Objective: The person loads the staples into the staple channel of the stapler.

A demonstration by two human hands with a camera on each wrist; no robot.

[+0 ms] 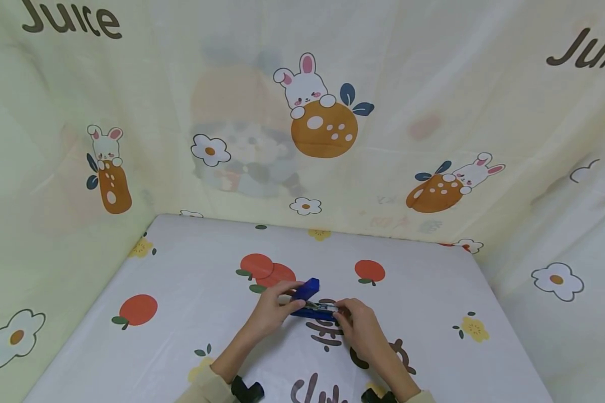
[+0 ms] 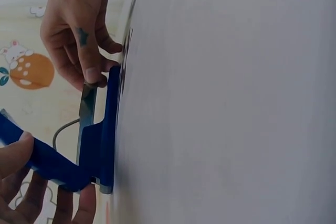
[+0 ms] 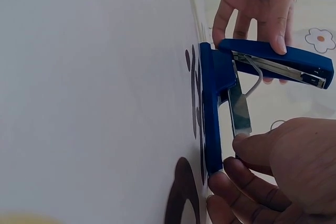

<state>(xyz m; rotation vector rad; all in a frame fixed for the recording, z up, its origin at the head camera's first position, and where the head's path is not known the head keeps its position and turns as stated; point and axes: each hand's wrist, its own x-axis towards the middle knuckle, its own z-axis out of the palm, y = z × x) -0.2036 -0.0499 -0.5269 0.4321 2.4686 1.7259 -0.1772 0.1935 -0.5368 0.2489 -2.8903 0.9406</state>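
Note:
A blue stapler [image 1: 315, 314] sits on the printed cloth with its top cover swung far up from the base. My left hand [image 1: 272, 310] grips that raised cover [image 3: 294, 59], thumb on one side and fingers on the other. With thumb and finger, my right hand [image 1: 361, 327] pinches the front end of the metal staple magazine [image 3: 240, 111], which stands tilted a little off the blue base [image 3: 211, 114]. A bent wire arm [image 3: 258, 77] links cover and magazine. Whether staples lie in the magazine cannot be told.
A white cloth with printed fruit [image 1: 138, 309] and lettering covers the table. Pale curtains [image 1: 383, 112] with printed rabbits and flowers hang behind it and at both sides. Black wrist straps [image 1: 248, 390] show at the cuffs.

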